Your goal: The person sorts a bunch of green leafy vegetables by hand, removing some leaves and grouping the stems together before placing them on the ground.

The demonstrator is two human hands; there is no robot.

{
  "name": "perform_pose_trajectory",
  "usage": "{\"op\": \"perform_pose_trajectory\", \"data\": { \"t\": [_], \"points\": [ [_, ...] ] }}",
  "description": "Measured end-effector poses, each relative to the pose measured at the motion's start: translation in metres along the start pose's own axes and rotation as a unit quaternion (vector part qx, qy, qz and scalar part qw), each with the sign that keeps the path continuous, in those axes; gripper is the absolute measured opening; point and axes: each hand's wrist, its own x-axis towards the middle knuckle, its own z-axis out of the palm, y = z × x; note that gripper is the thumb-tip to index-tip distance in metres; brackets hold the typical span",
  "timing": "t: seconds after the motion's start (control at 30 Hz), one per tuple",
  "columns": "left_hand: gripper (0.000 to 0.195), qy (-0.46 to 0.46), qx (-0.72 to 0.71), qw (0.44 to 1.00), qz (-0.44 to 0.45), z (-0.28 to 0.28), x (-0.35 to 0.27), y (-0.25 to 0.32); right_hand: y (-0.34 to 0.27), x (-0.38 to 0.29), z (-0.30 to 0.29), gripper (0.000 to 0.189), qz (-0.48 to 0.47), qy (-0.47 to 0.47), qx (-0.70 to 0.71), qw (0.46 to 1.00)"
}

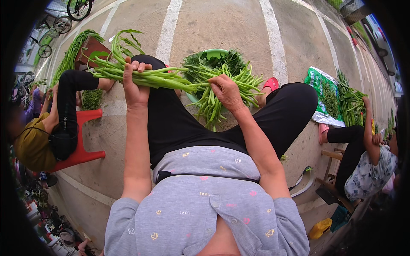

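Note:
My left hand is closed around a bunch of long green vegetable stems, held level above my left thigh. Leafy ends of the bunch curl up beyond my thumb. To its right, my right hand has thumb and forefinger pinched at the tip of a stem from this bunch. Beneath that hand, a light-green plastic basin stands on the ground between my legs. Dark green leaves fill its back part, and a heap of cut stems lies across the front, hanging over the rim.
At left, a person sits on a red plastic stool near a reddish-brown box draped with long stems. At right, another person on a wooden stool handles greens beside a green-and-white sack. A yellow container stands behind at right.

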Motion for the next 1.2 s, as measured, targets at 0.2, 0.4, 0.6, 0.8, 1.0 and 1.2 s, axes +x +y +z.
{"op": "perform_pose_trajectory", "data": {
  "t": [0.2,0.4,0.6,0.8,1.0,1.2],
  "points": [
    [0.021,-0.007,-0.006,1.0,-0.005,0.002,0.001,-0.003,0.0,-0.002,0.003,0.009,0.025,-0.002,-0.015,1.0],
    [0.022,-0.008,-0.002,1.0,-0.004,0.001,0.002,-0.006,0.009,-0.006,0.007,0.011,0.172,-0.024,0.176,0.969],
    [0.021,-0.002,0.006,1.0,-0.001,0.004,0.002,-0.011,0.01,-0.009,0.008,0.009,0.309,-0.012,0.399,0.863],
    [0.021,0.007,-0.018,1.0,0.0,0.004,0.003,-0.008,0.027,-0.004,-0.005,0.008,0.421,0.144,0.48,0.756],
    [0.02,0.003,-0.029,1.0,-0.003,0.001,0.003,-0.004,0.062,-0.021,0.002,0.02,0.3,0.076,0.127,0.942],
    [0.022,0.0,-0.042,0.999,-0.009,-0.001,0.001,-0.003,0.047,-0.008,0.001,0.018,0.225,0.068,0.095,0.967]
  ]
}}
